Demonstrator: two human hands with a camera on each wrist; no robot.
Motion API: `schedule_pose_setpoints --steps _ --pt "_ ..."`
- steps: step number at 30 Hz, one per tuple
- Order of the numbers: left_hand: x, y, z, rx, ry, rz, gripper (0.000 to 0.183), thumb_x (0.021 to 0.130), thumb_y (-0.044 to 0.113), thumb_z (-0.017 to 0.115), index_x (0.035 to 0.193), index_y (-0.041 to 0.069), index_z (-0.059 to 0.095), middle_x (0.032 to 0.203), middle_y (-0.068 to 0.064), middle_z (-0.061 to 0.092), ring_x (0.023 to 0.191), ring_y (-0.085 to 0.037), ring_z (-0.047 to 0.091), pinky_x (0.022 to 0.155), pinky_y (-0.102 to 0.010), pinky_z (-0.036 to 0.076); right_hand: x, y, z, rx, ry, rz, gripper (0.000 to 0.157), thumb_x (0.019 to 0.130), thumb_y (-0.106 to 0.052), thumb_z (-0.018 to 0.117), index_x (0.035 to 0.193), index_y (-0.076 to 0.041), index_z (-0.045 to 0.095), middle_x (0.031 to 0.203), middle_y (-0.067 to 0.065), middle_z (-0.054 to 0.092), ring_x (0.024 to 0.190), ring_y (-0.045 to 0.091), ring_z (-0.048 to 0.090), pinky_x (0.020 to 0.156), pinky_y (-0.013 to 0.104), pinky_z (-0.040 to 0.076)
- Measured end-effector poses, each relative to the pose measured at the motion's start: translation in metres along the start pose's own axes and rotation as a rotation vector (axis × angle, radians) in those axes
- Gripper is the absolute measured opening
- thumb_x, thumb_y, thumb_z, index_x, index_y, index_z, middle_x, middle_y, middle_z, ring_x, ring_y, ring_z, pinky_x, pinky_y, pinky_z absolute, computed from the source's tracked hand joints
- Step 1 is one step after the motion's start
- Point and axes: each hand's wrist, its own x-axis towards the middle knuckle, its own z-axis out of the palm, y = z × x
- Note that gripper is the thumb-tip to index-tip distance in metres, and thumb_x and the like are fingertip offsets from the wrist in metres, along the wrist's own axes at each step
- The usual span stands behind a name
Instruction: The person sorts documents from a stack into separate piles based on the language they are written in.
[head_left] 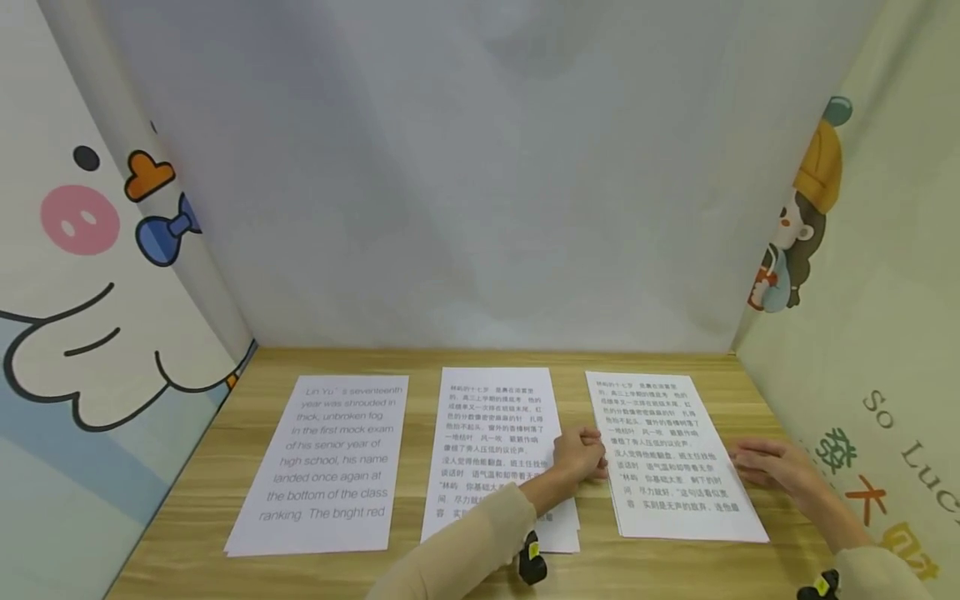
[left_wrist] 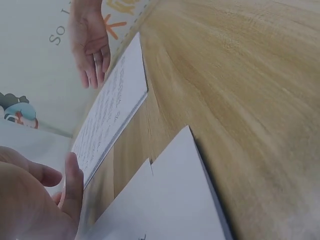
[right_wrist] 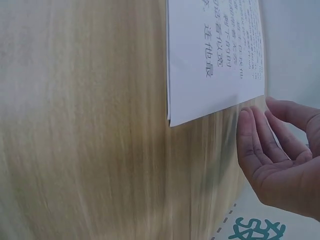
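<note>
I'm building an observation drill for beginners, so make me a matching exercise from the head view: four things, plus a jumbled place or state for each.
1. English-text sheets
2. Middle Chinese-text sheets
3. Left hand
4. Right hand

A. Beside the right edge of the rightmost stack
B. Partly hidden by a beige sleeve
C. Leftmost on the table
D. By the rightmost stack's left edge

Pairs: 1-C, 2-B, 3-D, 4-A

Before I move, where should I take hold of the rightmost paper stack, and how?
I'd grip the rightmost paper stack by its two long side edges, left hand from the left, right hand from the right. It lies flat, leaving only thin edges to pinch, and both hands flank those sides. Layers look slightly uneven at left, so perhaps square them.
</note>
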Motion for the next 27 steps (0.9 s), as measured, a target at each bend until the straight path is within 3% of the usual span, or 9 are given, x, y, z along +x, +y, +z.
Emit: schedule_pose_setpoints --steps 5,12,16,21,27 --pt "-0.002 0.002 -0.01 0.065 -0.06 0.047 0.03 0.09 -0.001 0.06 0.119 -0.001 0.067 0.09 -0.009 0.07 0.071 -0.018 0.071 0.063 -0.027 0.063 -0.006 0.0 -0.006 -0.021 0.002 0.004 0.062 0.102 -0.013 0.061 0.145 0.022 0.033 0.102 -0.015 0.075 0.087 0.0 0.071 0.084 0.027 0.062" --pt "-0.009 0.003 -0.043 0.108 -0.135 0.079 0.028 0.092 0.003 0.064 0.12 -0.003 0.065 0.092 -0.011 0.071 0.067 -0.014 0.069 0.061 -0.026 0.061 -0.008 -0.004 0.0 -0.061 0.002 0.004 0.067 0.106 -0.021 0.056 0.148 0.022 0.028 0.107 -0.004 0.077 0.09 0.003 0.073 0.082 0.026 0.062" --pt "-0.01 0.0 -0.066 0.1 -0.133 0.104 0.031 0.091 0.002 0.064 0.122 -0.004 0.064 0.091 -0.013 0.071 0.062 -0.011 0.066 0.056 -0.023 0.059 -0.007 -0.009 0.01 -0.092 -0.01 0.0 0.062 0.107 -0.021 0.053 0.147 0.021 0.032 0.114 0.004 0.076 0.092 0.003 0.073 0.084 0.028 0.062" --pt "-0.005 0.0 -0.093 0.097 -0.103 0.136 0.027 0.094 0.003 0.062 0.121 -0.001 0.065 0.096 -0.015 0.072 0.064 -0.01 0.066 0.058 -0.022 0.057 -0.005 -0.014 0.025 -0.12 -0.086 -0.059 0.055 0.109 -0.019 0.046 0.145 0.022 0.035 0.119 0.012 0.072 0.096 0.006 0.072 0.088 0.03 0.062" --pt "-0.003 0.001 -0.128 0.112 -0.069 0.146 0.027 0.096 0.01 0.063 0.123 0.002 0.065 0.101 -0.012 0.072 0.071 -0.01 0.067 0.067 -0.027 0.06 -0.001 -0.025 0.048 -0.105 -0.154 -0.104 0.054 0.109 -0.02 0.048 0.144 0.02 0.039 0.116 0.006 0.072 0.096 0.007 0.072 0.087 0.027 0.061"
